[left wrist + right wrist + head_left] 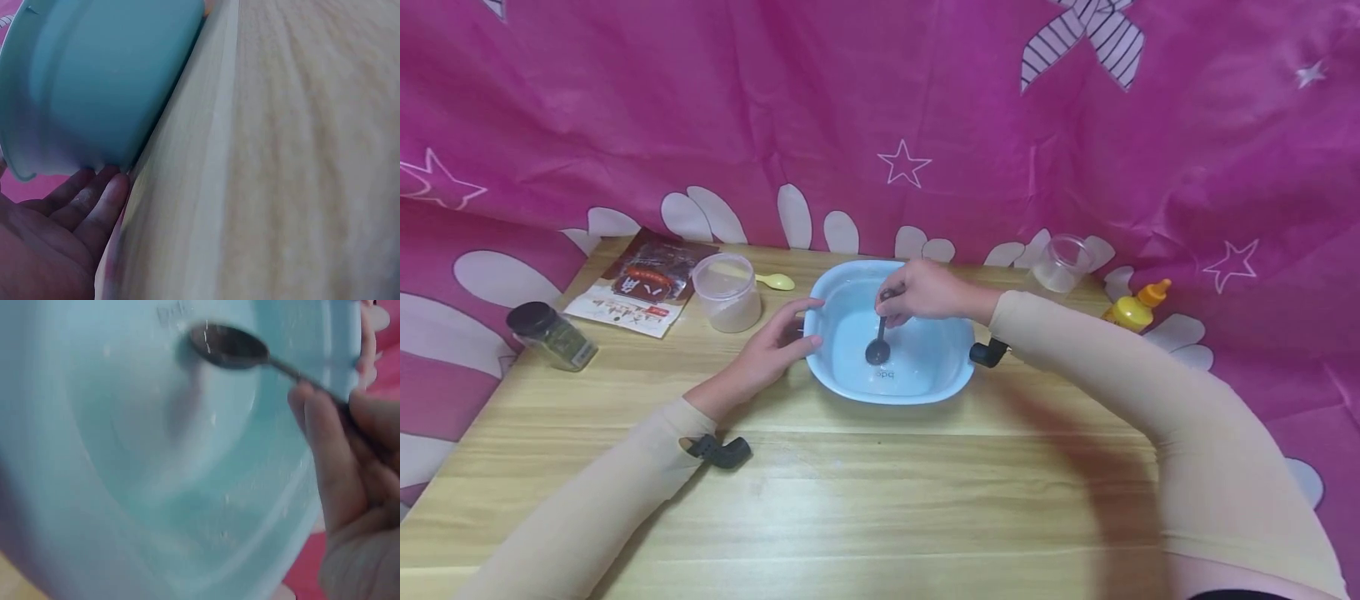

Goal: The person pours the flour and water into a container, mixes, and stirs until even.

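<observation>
Over blue basin [928, 354], right fingers [337, 465] pinch dark spoon [877, 352]; left fingers [103, 209] grip basin's side.

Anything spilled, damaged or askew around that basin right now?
Nothing stands out: the basin sits flat on the table, left hand touching its rim, right hand holding the spoon; no spill or damage shows.
</observation>
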Demonstrator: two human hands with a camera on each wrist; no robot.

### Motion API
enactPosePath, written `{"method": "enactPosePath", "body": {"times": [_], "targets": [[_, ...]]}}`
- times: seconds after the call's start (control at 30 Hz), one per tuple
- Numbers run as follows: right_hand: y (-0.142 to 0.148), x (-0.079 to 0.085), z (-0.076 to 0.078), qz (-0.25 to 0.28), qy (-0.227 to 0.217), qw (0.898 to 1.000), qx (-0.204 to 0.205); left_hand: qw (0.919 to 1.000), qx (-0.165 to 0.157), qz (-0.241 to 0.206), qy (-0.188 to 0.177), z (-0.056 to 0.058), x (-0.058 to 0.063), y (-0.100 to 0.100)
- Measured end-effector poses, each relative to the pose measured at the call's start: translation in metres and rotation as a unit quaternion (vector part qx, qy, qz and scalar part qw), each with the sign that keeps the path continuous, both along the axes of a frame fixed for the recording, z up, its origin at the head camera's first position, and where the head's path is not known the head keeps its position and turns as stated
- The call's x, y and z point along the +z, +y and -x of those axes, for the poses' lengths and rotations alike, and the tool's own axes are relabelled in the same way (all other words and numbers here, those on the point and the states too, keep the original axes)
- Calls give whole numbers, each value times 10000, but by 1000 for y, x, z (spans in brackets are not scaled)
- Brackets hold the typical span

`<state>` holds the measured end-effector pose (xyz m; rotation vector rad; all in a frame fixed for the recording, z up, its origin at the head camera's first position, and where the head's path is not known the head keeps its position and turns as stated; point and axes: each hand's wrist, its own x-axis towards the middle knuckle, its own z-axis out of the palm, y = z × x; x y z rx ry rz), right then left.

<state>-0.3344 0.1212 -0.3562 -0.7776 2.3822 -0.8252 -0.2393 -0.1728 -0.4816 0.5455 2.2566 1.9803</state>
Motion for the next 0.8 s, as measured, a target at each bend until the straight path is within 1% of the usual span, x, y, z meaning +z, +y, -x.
{"method": "enactPosePath", "body": {"times": [0.07,0.17,0.23,0.3,0.33,0.43,0.53,0.63,0.73,0.8], "targets": [[0,2,9,-175,426,9986,-275,10000,-12,-12,8,0,-1,0],[2,4,19,-286,805,9941,-665,10000,-9,-2,34,1,-1,0],[1,4,22,-249,938,9918,-835,10000,-8,-2,61,1,-2,-1],[-3,3,21,-142,831,9919,-952,10000,9,0,79,1,-2,-1],[-4,3,19,-92,775,9925,-942,10000,7,6,85,1,-2,-1],[-10,1,12,29,536,9962,-683,10000,-2,13,81,1,-2,-1],[-15,1,1,151,67,9996,-230,10000,-6,60,77,1,-2,-1],[-17,2,-9,113,-250,9993,238,9999,2,108,81,1,-1,-1],[-16,5,-15,-82,-52,9984,558,9999,13,99,70,1,0,-1],[-15,7,-16,-270,197,9976,612,10000,4,49,36,0,0,0]]}}
